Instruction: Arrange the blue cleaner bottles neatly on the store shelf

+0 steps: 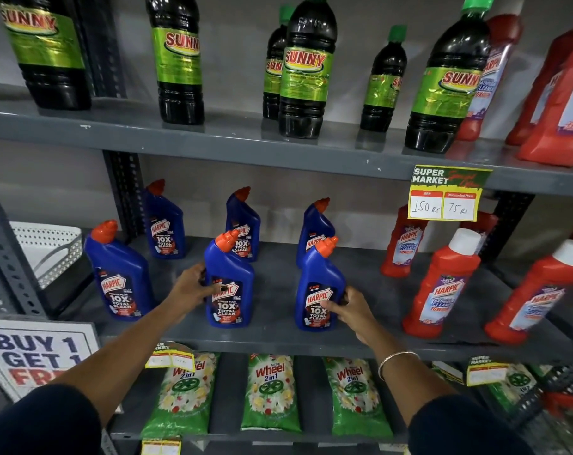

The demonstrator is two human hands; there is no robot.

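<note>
Several blue cleaner bottles with orange caps stand upright on the grey middle shelf [278, 336] in two rows. In the front row, my left hand [193, 285] grips the left side of the middle bottle [229, 284]. My right hand [352, 308] grips the right side of the front right bottle [319, 290]. A third front bottle [119, 277] stands free at the left. Behind them stand a back left bottle [165, 224], a back middle bottle [244, 221] and a back right bottle [314, 228], the last partly hidden by the one I hold.
Red cleaner bottles [442, 280] fill the right of the same shelf. Dark bottles with green labels [306, 67] line the shelf above, under which a yellow price tag [446, 195] hangs. Green detergent packs [270, 392] lie below. A white perforated basket [48, 247] sits left.
</note>
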